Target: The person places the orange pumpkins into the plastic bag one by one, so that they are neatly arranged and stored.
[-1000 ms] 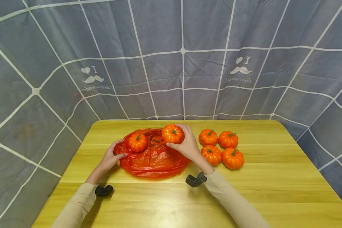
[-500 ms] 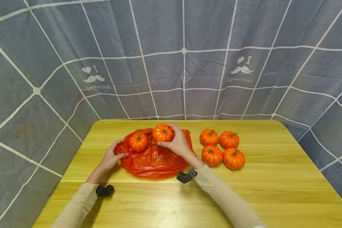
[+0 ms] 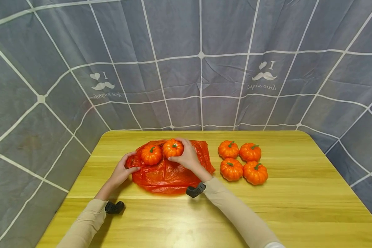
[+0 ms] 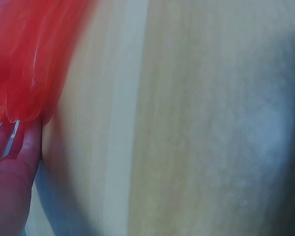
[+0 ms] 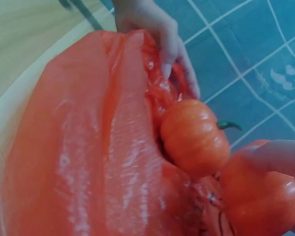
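Sitting right of centre on the table (image 3: 173, 220) are four pumpkins (image 3: 242, 160). Left hand (image 3: 121, 172) pinches the red bag's (image 3: 167, 174) edge; right hand (image 3: 187, 156) grips a pumpkin (image 3: 173, 148) over it, beside another pumpkin (image 3: 151, 154).

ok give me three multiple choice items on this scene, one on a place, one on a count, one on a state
1. Where does the right hand hold its pumpkin?
A. over the red bag
B. at the table's right edge
C. on the near edge

2. How many pumpkins sit as a loose group on the bare table, right of the bag?
A. two
B. four
C. six

3. What is the left hand doing?
A. lying flat, away from everything
B. lifting a pumpkin
C. gripping the bag's left edge

Answers: 1 A, the held pumpkin is above the bag, beside the pumpkin on it. 2 B, four sit in a cluster. 3 C, its fingers curl on the plastic.
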`<act>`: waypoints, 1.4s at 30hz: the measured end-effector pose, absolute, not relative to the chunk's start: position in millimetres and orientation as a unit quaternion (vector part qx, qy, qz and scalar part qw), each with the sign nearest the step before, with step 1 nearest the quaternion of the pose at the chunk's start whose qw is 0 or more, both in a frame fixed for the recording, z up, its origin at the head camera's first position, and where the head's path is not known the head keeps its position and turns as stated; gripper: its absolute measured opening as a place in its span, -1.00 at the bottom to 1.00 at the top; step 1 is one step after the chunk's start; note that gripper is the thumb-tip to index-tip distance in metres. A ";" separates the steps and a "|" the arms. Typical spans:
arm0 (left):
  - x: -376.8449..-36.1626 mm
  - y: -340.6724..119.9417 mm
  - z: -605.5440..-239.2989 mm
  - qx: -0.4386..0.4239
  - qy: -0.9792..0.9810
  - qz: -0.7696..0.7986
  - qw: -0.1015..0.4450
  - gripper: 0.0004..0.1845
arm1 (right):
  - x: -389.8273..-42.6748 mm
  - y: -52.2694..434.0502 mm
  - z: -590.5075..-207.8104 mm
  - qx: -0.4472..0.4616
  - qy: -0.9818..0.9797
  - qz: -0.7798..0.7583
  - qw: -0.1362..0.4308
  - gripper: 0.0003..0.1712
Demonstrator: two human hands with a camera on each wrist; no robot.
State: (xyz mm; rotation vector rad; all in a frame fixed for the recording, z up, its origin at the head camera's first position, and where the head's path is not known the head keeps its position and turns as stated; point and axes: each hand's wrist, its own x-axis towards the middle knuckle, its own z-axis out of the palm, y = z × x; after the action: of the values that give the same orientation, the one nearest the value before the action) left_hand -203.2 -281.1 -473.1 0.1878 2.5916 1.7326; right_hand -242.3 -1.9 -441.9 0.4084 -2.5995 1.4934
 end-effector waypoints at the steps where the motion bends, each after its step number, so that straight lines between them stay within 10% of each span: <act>1: -203.3 -281.0 -473.1 0.060 0.830 0.555 0.010 -0.29 | -242.9 -2.8 -443.3 0.135 -0.858 0.492 0.057 -0.14; 42: -204.0 -280.6 -475.4 0.055 0.822 0.567 0.011 -0.30 | -247.0 -15.0 -468.2 0.137 -0.876 0.462 0.032 -0.16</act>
State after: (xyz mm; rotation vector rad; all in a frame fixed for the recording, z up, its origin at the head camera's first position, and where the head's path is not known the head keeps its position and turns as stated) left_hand -204.0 -280.6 -475.4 0.1724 2.5621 1.7696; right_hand -247.0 -15.0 -468.2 0.4216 -2.6965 1.4240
